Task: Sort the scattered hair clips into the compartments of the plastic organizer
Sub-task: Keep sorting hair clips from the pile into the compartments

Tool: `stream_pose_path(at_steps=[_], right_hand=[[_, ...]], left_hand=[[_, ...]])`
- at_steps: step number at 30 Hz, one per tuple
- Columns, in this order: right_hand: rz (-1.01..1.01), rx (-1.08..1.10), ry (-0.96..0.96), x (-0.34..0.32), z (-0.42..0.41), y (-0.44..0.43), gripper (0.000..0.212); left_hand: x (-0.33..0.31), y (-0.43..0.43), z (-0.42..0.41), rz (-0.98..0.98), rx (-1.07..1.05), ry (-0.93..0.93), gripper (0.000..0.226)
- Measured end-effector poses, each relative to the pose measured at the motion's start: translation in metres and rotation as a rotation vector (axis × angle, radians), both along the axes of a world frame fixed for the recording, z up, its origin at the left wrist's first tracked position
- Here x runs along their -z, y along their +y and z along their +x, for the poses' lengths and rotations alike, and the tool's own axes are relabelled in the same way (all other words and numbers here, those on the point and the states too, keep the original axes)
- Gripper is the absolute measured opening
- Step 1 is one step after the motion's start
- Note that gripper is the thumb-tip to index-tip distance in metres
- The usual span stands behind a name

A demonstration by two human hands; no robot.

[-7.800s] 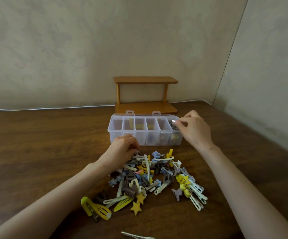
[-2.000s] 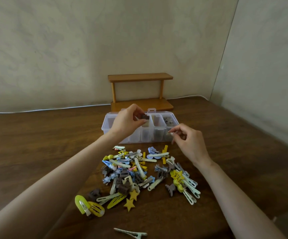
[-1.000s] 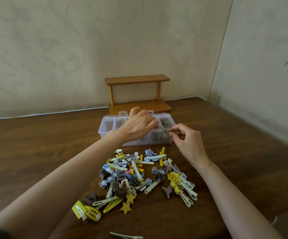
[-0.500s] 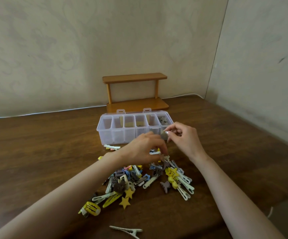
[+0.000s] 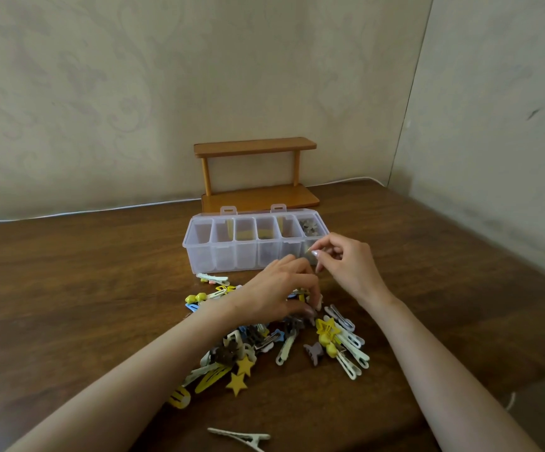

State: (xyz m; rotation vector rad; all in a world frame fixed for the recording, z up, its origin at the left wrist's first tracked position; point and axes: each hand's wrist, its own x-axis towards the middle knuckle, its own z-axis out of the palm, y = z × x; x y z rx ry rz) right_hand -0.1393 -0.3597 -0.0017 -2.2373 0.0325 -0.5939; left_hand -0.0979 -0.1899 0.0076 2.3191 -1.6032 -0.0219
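Curling into the clip pile (image 5: 264, 347), the left hand (image 5: 277, 288) has an unclear grip. At two o'clock, the right hand (image 5: 349, 265) pinches a grey clip (image 5: 310, 255)

The light is soft and a bit dim. Shadows are faint. The picture is clear in the middle and bends at the edges.

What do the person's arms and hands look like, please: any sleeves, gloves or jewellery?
The left forearm and right forearm are bare as far as the frame shows; no sleeve is in view. The left hand and right hand wear no gloves, and no ring, watch or bracelet shows. One right fingernail looks pale and glossy, perhaps polished.
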Motion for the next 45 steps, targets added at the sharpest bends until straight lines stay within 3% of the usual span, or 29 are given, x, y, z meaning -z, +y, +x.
stream_pose_path(at_steps=[5,10,15,21,34,40,43,45], right_hand=[[-0.01,-0.001,-0.002,-0.001,0.0,-0.001,0.009],[-0.023,0.0,0.003,-0.001,-0.001,0.0,0.009],[-0.005,0.012,0.02,-0.002,-0.001,0.001,0.009],[-0.014,0.014,0.023,-0.001,-0.001,0.0,0.01],[-0.026,-0.013,0.009,-0.005,-0.002,0.003,0.009],[-0.025,-0.091,0.048,-0.007,-0.004,0.005,0.01],[-0.041,-0.14,0.154,-0.01,-0.006,0.002,0.001],[-0.053,-0.201,0.279,-0.013,-0.007,0.0,0.016]], left_hand=[[-0.009,0.005,0.009,-0.19,-0.064,0.045,0.009],[-0.025,0.008,0.028,-0.44,-0.249,0.014,0.009],[-0.028,0.0,0.06,-0.563,-0.424,0.041,0.008],[-0.029,-0.013,0.081,-0.488,-0.517,-0.022,0.009],[-0.02,0.024,0.051,-0.47,-0.402,-0.122,0.006],[-0.019,0.039,0.022,-0.296,-0.267,0.064,0.007],[-0.016,0.037,0.01,-0.16,-0.177,0.145,0.01],[-0.01,0.036,0.006,-0.14,-0.169,0.145,0.01]])
